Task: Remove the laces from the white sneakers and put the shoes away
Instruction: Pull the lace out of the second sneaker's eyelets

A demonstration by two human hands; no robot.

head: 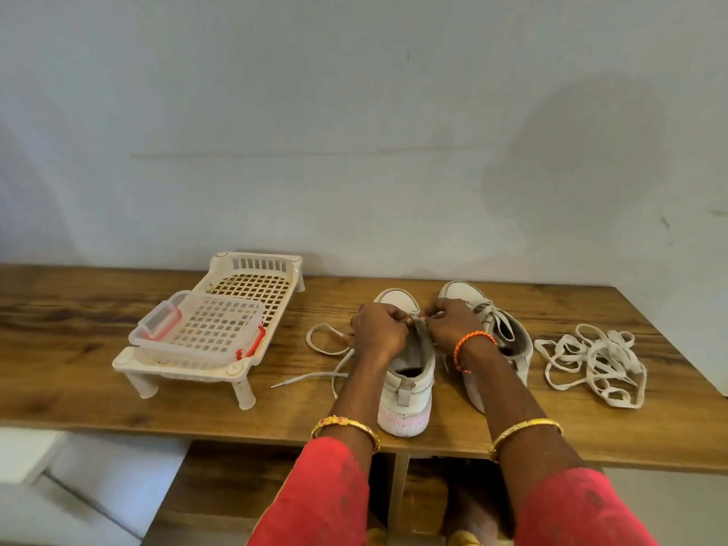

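Two white sneakers stand on the wooden table (118,301), toes toward the wall. The left sneaker (407,384) is under both hands. My left hand (378,329) and my right hand (453,323) have curled fingers pinching at the lace over its tongue. That sneaker's lace (327,348) trails loose to the left on the table. The right sneaker (508,329) behind my right wrist still has lacing across its front. A loose pile of white laces (595,364) lies to the right of the shoes.
A white plastic rack (252,285) with a clear lidded container (197,333) on it stands to the left. The wall runs close behind the table. Below the table's front edge a lower shelf (220,482) shows.
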